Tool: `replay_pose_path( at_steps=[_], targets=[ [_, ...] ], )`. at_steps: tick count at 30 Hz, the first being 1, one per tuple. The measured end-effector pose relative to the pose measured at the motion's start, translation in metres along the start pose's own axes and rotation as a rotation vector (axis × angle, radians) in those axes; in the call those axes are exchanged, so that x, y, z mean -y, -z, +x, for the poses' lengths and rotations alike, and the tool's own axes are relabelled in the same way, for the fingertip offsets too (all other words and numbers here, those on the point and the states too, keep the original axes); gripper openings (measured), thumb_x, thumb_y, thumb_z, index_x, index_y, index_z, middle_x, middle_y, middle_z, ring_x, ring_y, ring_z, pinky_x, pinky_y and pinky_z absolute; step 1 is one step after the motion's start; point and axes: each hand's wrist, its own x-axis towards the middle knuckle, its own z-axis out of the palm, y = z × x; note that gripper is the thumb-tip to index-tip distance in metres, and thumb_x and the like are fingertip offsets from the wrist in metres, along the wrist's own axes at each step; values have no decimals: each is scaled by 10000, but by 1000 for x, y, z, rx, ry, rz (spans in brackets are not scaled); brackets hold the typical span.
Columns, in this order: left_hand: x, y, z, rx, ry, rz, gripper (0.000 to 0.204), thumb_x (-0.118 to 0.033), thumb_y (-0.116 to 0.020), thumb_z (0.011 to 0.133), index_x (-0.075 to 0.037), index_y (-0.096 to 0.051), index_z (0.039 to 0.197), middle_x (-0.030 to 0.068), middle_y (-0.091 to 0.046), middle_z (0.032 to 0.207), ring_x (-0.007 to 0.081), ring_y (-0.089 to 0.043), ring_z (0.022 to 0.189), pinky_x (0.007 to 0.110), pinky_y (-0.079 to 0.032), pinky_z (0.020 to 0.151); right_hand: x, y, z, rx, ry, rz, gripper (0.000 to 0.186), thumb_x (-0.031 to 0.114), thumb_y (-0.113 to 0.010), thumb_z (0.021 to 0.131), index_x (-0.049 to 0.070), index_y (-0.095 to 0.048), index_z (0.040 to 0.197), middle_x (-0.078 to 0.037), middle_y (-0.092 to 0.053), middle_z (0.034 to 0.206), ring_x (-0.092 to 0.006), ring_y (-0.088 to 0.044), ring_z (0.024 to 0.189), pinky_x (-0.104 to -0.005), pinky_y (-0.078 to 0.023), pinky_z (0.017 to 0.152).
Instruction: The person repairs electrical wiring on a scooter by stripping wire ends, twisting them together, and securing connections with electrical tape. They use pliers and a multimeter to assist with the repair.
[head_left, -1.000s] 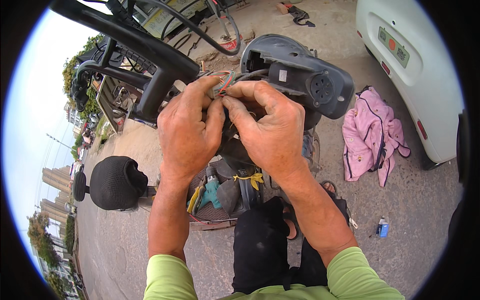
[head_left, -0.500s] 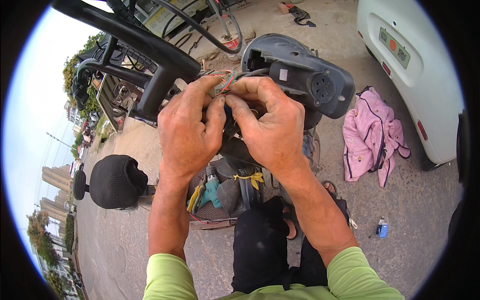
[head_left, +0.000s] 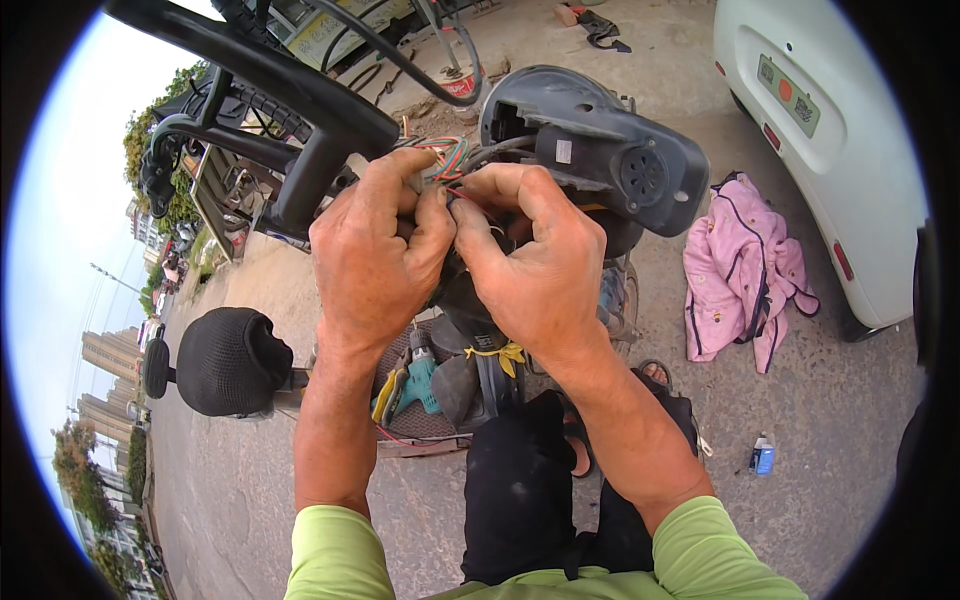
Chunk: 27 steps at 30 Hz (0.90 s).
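The work on the wires (head_left: 455, 150) looks only partly done — they lie exposed at the upper centre of the frame, beside the dark housing (head_left: 620, 150), neither bundled nor covered. Both forearms (head_left: 335, 430) reach up from the lower edge; the left hand (head_left: 370, 255) and right hand (head_left: 535, 255) come close together, backs upward. Each seems to pinch among the wires — exactly which strands is hidden.
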Motion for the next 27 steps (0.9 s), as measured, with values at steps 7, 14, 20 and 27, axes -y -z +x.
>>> replay_pose_path(
  at_steps=[7, 14, 20, 27],
  targets=[
    [-3, 1, 1, 4, 21, 7, 251, -28, -730, 833, -45, -711, 1083, 48, -645, 652, 157, -614, 540, 299, -505, 548, -5, -1, -3, -33, 54, -63, 137, -9, -757, 815, 5, -707, 942, -123, -731, 891, -318, -709, 787, -384, -553, 689],
    [-3, 0, 0, 7, 47, -20, 273, -44, -751, 828, -28, -708, 1097, 45, -654, 675, 140, -614, 542, 288, -511, 545, -7, -2, -3, -1, 39, -73, 124, 11, -761, 828, 17, -718, 944, -118, -732, 893, -325, -707, 787, -391, -549, 681],
    [-1, -1, -1, 12, 79, -42, 278, -45, -761, 829, -36, -709, 1102, 42, -656, 681, 128, -617, 551, 284, -509, 544, -10, -3, -3, 24, 25, -53, 119, 29, -757, 846, 20, -718, 957, -125, -736, 890, -328, -713, 776, -394, -550, 672],
    [2, -2, -1, -7, 29, -10, 276, -31, -759, 830, -44, -707, 1101, 56, -662, 686, 155, -617, 547, 299, -505, 550, -10, 4, -3, 85, -133, 70, 140, 11, -719, 857, 9, -710, 997, -140, -740, 905, -333, -728, 812, -383, -563, 715]
  ],
)
